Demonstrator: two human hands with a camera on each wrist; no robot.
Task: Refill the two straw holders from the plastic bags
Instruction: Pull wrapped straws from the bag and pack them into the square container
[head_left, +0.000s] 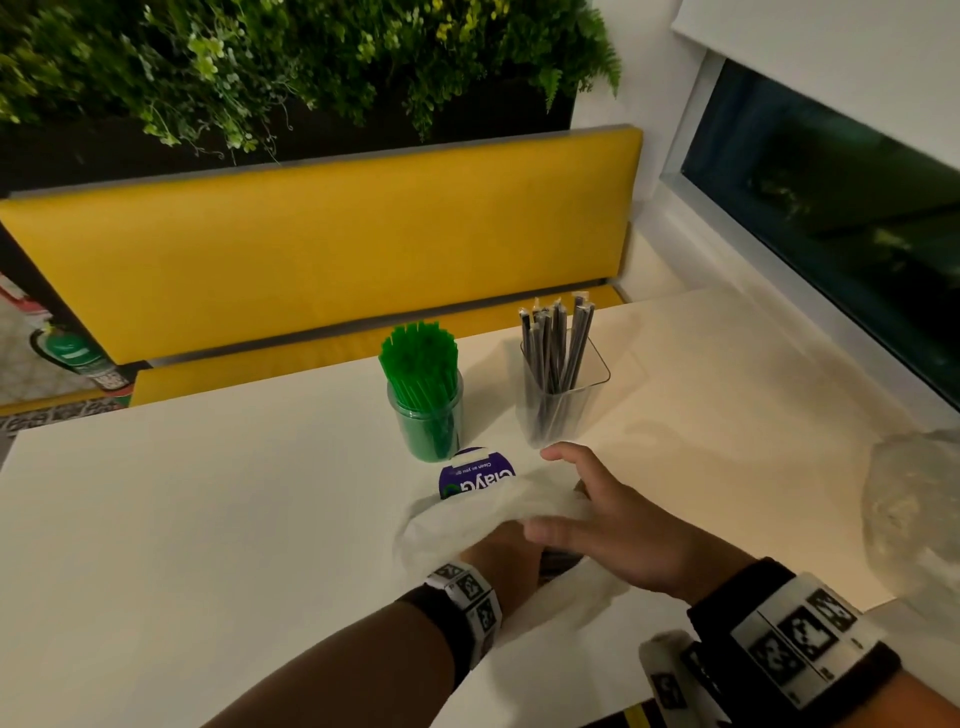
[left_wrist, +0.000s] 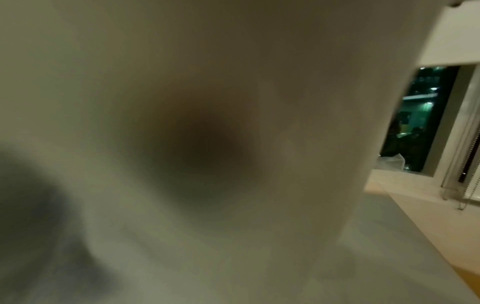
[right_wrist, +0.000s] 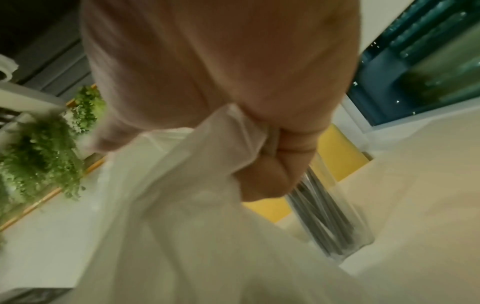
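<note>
A green round holder (head_left: 428, 415) packed with green straws stands mid-table. Right of it a clear square holder (head_left: 558, 400) (right_wrist: 332, 216) holds several wrapped dark straws. In front of both lies a white plastic bag (head_left: 467, 514) (right_wrist: 194, 205). My left hand (head_left: 496, 551) reaches into the bag's mouth and its fingers are hidden inside. The left wrist view shows little but blurred bag plastic (left_wrist: 207, 102). My right hand (head_left: 566, 499) (right_wrist: 272, 160) pinches the bag's rim with curled fingers, close to the clear holder. Something dark shows under that hand.
A purple wipes pack (head_left: 470, 473) lies between the bag and the green holder. A crumpled clear plastic bag (head_left: 914, 514) sits at the table's right edge by the window (head_left: 831, 208). A yellow bench (head_left: 311, 249) runs behind the white table (head_left: 208, 493).
</note>
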